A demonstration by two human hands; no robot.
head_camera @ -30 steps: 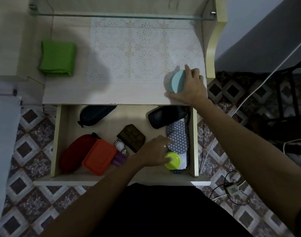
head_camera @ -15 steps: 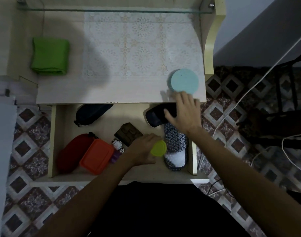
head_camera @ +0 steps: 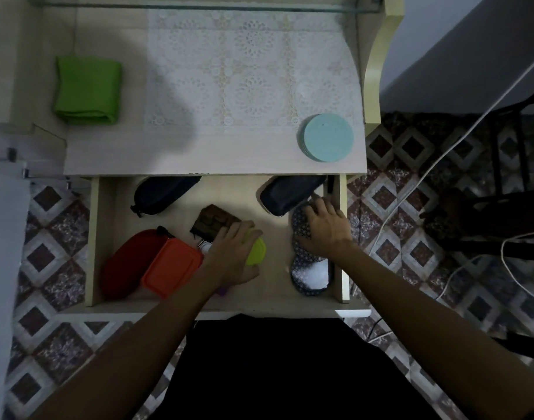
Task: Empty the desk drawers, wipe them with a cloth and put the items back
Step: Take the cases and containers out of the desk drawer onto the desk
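The drawer (head_camera: 93,237) stands pulled out below the desk top (head_camera: 199,156). My left hand (head_camera: 232,253) grips a small yellow-green round container (head_camera: 257,251) above the drawer's middle. My right hand (head_camera: 324,227) rests with curled fingers on a blue patterned sleep mask (head_camera: 308,275) at the drawer's right side. A light blue round tin (head_camera: 326,137) sits on the desk's right front. A folded green cloth (head_camera: 88,89) lies at the desk's left. Inside the drawer are an orange box (head_camera: 171,266), a red pouch (head_camera: 129,262), a brown wallet (head_camera: 212,224) and two dark cases (head_camera: 162,194) (head_camera: 290,192).
A lace mat (head_camera: 247,71) covers the desk's middle. A glass shelf edge (head_camera: 199,7) runs along the back. White cables (head_camera: 411,183) trail over the patterned tile floor to the right. A dark chair frame (head_camera: 502,189) stands further right. A watch (head_camera: 205,246) peeks out beside the wallet.
My right hand let go of the blue tin on the desk and came down into the drawer onto the sleep mask. My left hand took the yellow-green container and moved it left.
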